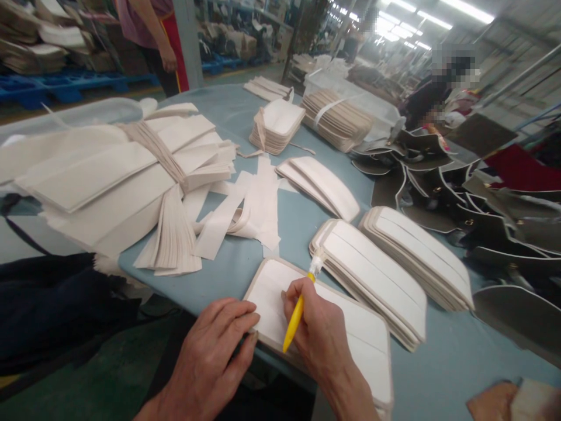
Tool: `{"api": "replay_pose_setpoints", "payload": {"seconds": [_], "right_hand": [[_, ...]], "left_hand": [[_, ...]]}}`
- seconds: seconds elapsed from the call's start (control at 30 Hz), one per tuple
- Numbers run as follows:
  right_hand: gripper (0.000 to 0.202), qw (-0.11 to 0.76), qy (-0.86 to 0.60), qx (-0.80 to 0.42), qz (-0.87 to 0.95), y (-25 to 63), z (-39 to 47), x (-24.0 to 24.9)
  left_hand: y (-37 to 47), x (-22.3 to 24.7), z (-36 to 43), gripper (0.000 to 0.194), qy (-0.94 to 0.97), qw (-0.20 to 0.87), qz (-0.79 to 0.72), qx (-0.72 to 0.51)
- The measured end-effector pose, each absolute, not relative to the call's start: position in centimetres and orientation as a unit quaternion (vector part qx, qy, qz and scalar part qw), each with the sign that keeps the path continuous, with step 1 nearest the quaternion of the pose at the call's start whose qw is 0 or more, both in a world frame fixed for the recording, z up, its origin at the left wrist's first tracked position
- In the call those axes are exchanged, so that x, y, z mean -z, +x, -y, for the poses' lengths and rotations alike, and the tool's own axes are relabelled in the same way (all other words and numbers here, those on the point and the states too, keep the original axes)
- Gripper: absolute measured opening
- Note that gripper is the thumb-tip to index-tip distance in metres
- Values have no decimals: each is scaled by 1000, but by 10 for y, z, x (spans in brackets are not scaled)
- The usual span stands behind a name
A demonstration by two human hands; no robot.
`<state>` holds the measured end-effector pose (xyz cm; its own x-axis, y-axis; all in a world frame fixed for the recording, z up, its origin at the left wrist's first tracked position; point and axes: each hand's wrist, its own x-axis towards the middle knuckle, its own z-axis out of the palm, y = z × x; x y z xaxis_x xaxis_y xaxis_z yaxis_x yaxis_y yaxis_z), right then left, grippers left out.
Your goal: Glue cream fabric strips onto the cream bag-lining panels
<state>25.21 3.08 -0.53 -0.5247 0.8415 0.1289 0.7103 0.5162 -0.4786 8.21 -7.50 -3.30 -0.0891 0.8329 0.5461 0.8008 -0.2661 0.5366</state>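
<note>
My right hand (pixel 318 327) is closed around a yellow-handled brush (pixel 294 321). The brush's pale tip points away from me, beside a stack of cream panels (pixel 372 275). Below that hand lies a white panel with rounded corners and a beige border (pixel 363 345), at the table's near edge. My left hand (pixel 214 351) rests its outstretched fingertips on the panel's left edge, with the thumb lower down by the rim. My right fingers and wrist cover the panel's middle.
Bundled cream strips (pixel 109 169) fill the table's left side. Tied stacks (pixel 278 123) and more panels (pixel 416 257) stand beyond. Dark curved pieces (pixel 438 181) crowd the right side. One person (pixel 153 35) stands behind the table; another (pixel 433 93) is at back right.
</note>
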Motion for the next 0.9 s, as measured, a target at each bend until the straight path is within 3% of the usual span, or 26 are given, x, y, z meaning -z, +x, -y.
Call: {"api": "replay_pose_setpoints", "payload": {"seconds": [0.5,0.9], "right_hand": [[5,82,-483,-260,832,247,-46,-15],[5,76,-482,-264,832,247,-51,-14]], "left_hand": [[79,36,75,20,678,41,-600,-423],[70,33,72,20,677,31,-600,-425]]}}
